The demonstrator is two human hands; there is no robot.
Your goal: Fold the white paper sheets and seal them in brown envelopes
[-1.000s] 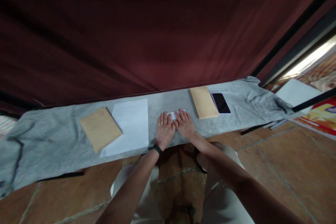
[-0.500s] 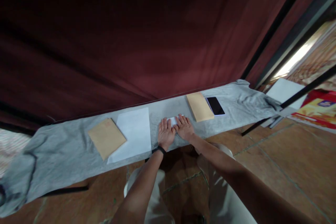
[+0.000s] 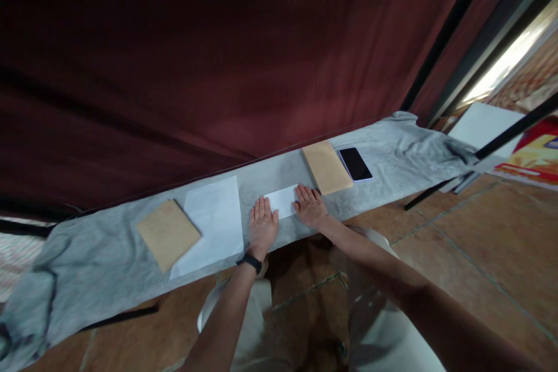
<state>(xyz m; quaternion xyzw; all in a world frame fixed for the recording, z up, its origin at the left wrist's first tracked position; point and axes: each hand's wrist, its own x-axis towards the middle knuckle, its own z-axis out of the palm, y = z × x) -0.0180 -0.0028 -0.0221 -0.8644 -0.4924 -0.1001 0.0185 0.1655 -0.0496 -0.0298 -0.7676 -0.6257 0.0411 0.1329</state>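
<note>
A folded sheet of white paper [image 3: 282,201] lies flat on the grey cloth between my hands. My left hand [image 3: 263,223], with a black band at the wrist, rests flat on its left end, fingers stretched out. Over the right end lies my right hand [image 3: 310,207], palm down with its fingers extended. Just beyond the right hand sits a stack of brown envelopes [image 3: 328,167]. To the left, larger white sheets [image 3: 220,218] are spread out, partly covered by another brown envelope [image 3: 168,233].
A phone [image 3: 356,164] lies beside the right-hand envelopes. The grey cloth [image 3: 104,256] covers a long narrow bench or table. Behind it hangs a dark red curtain [image 3: 244,81]. Black metal poles and a red-yellow box [image 3: 534,154] stand at the right.
My hands have slid apart, the left one leftward, uncovering more of the folded paper between them. The view has shifted slightly.
</note>
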